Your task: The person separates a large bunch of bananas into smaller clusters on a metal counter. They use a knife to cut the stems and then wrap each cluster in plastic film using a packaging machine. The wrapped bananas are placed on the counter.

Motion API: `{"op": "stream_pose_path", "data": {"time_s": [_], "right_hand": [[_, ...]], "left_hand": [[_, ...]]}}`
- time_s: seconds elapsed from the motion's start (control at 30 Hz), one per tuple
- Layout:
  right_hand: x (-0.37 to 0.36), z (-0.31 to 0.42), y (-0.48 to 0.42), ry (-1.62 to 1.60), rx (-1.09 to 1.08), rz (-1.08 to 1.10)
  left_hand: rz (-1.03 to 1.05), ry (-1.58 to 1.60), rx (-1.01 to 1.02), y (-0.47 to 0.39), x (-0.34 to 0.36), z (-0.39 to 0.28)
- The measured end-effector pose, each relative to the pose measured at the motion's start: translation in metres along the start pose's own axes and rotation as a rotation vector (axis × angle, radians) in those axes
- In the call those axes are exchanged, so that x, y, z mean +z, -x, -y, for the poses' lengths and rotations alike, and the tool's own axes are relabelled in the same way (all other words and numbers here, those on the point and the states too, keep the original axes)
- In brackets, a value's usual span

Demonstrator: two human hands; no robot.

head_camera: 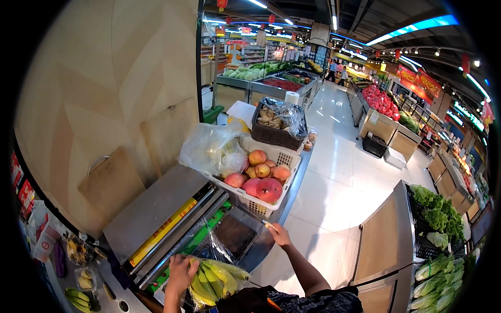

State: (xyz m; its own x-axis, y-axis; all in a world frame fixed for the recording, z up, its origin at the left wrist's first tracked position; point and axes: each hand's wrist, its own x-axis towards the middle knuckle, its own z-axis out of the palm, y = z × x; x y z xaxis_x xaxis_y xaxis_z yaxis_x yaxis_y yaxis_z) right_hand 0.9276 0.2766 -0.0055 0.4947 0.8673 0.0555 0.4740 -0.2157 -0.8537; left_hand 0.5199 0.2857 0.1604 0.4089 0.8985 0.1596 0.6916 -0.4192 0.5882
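Note:
My left hand [181, 275] grips the top end of a bunch of yellow-green bananas [213, 279] wrapped in clear plastic film. The bunch lies near my body at the front of a film-wrapping machine [156, 199]. A strip of clear film [219, 246] stretches over the machine's green bed, beside its dark, stained plate [235, 231]. To the right of that plate, my right hand [280, 235] holds a small tool with a yellowish handle [270, 225], probably a knife. Its tip points toward the white crate.
A white plastic crate [254, 203] of peach-like fruit and a plastic bag [211, 150] stands behind the machine. A dark basket [278, 133] sits beyond it. At lower left are a knife [107, 289], more bananas [78, 299] and an eggplant [60, 258]. Leafy greens [434, 219] fill a right-hand stand.

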Motion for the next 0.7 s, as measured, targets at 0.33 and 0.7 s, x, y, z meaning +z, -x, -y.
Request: {"op": "stream_pose_path", "data": {"time_s": [0.33, 0.7], "right_hand": [[0.016, 0.044, -0.027, 0.230, -0.403, -0.107], [0.099, 0.200, 0.068, -0.195, -0.447, 0.437]], "left_hand": [[0.036, 0.034, -0.005, 0.000, 0.008, 0.008], [0.002, 0.110, -0.001, 0.001, 0.008, 0.005]]}}
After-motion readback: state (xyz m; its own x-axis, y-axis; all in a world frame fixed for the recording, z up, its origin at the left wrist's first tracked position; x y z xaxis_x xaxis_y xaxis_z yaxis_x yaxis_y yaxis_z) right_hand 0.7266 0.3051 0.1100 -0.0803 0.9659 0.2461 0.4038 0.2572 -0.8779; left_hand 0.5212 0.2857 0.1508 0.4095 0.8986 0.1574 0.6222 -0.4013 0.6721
